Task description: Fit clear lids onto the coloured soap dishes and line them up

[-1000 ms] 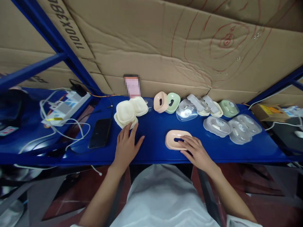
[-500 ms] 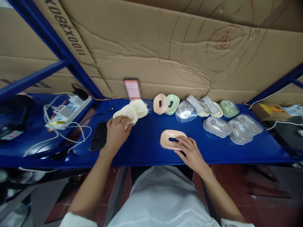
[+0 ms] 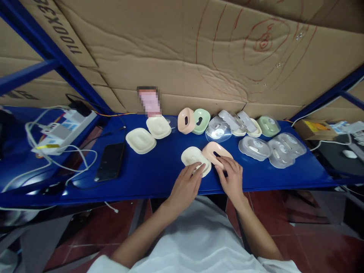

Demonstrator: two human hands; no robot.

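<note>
In front of me my left hand (image 3: 186, 184) has its fingers closed on the near edge of a cream soap dish tray (image 3: 193, 154). Close beside it, a peach soap dish with a dark slot (image 3: 212, 149) is tilted, and my right hand (image 3: 231, 176) grips its right end. The two pieces meet or overlap at their edges; exact contact is hard to tell. Two more cream trays, one nearer (image 3: 140, 141) and one behind it (image 3: 158, 127), lie to the left. Farther back stand another peach dish (image 3: 186, 122) and a green dish (image 3: 202, 120).
Soap dishes with clear lids (image 3: 254, 147) cluster at the right, with several more pieces behind. A black phone (image 3: 110, 161) and a white power strip with cables (image 3: 68, 131) lie left. A pixelated screen (image 3: 149, 101) leans on the cardboard wall (image 3: 159, 45).
My left hand has moved right from the cream trays, bringing one tray beside the peach dish. My right hand has tilted the peach dish. The view has shifted slightly.
</note>
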